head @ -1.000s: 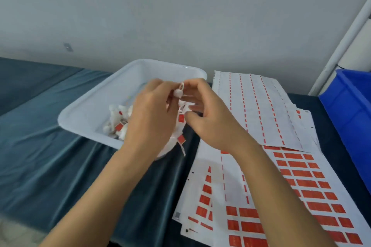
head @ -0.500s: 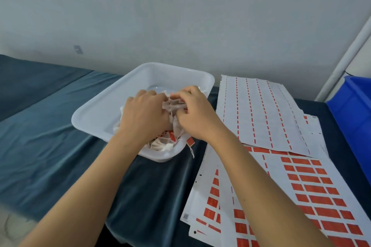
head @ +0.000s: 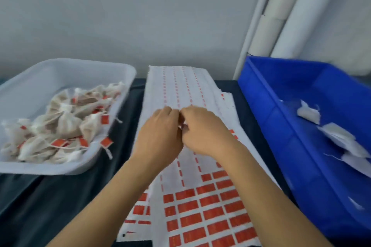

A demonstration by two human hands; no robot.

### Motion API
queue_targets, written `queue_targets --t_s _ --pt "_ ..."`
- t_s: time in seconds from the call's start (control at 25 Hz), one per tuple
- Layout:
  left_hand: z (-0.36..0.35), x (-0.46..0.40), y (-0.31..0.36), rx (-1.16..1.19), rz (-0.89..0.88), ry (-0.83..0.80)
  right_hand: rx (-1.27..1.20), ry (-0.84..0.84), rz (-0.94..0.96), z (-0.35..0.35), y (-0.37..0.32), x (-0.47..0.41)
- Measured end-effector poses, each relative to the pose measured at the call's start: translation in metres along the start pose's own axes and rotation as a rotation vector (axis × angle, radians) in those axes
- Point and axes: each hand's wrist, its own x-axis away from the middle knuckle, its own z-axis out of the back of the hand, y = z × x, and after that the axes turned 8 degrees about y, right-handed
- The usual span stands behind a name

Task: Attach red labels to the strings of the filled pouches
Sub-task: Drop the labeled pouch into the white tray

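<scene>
While both hands curl together, grip hidden, red labels show no legible writing.

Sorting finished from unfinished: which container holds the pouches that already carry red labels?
The white plastic tray on the left; its pouches show red tags. The blue plastic bin holds only plain white ones.
</scene>
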Motion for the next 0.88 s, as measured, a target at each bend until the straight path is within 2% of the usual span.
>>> queue_targets --t_s 0.12,0.2,0.4,0.52,0.64,0.76,0.88 --pt "-0.045 0.024 0.026 0.04 -0.021 -0.188 0.161 -0.227 -0.132 -0.003 0.037 0.028" --pt "-0.065 0.036 0.037 -0.032 -0.072 -0.268 0.153 -0.248 -0.162 -0.007 0.051 0.039" --pt "-0.071 0.034 0.041 -0.093 -0.043 -0.281 0.055 -0.255 -0.184 -0.004 0.059 0.037" --pt "-0.068 0.033 0.051 0.018 -0.004 -0.26 0.059 -0.303 -0.187 0.01 0.062 0.033" --pt "-0.071 0.033 0.068 0.1 0.014 -0.294 0.1 -0.26 -0.189 0.042 0.074 0.032" --pt "-0.077 0.038 0.078 -0.059 -0.103 -0.406 0.148 -0.1 -0.232 0.093 0.098 0.04" --pt "-0.081 0.042 0.082 -0.077 -0.16 -0.422 0.266 -0.01 -0.341 0.146 0.136 0.068"
